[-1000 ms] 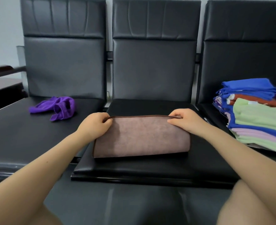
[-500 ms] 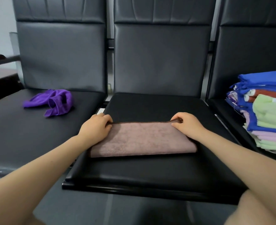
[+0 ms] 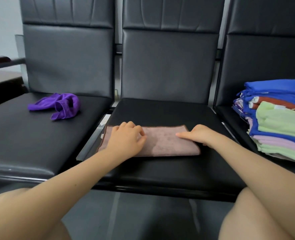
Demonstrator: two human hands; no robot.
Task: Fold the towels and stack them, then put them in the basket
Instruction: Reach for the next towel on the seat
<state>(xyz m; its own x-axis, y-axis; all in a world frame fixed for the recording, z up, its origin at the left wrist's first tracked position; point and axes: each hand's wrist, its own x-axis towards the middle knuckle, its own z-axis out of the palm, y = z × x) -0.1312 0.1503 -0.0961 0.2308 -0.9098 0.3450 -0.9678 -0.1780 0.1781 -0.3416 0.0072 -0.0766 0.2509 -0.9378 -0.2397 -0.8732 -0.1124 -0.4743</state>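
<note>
Two hands: both rest on one folded towel, bare forearms reaching in from the lower corners.
Towel: a dusty-pink, brown-edged rectangular cloth (image 3: 162, 142) lies folded flat on the middle black padded seat (image 3: 160, 172), long side across the view — under both hands.
Left hand: the left hand (image 3: 126, 140) lies palm down on the towel's left half, fingers loosely bent with their tips on the cloth, pressing rather than pinching; the towel's left edge shows just beyond it.
Right hand: the right hand (image 3: 197, 135) sits on the towel's right end, index finger straight and pointing left along the cloth, the other fingers tucked at the right edge; whether they grip that edge cannot be told.
Between the hands: a bare strip of pink cloth.
Left seat: a crumpled purple cloth (image 3: 58, 105), well apart from the hands.
Right seat: a stack of folded blue, rust, green and lilac towels (image 3: 278, 122) — near the right forearm, not touching.
</note>
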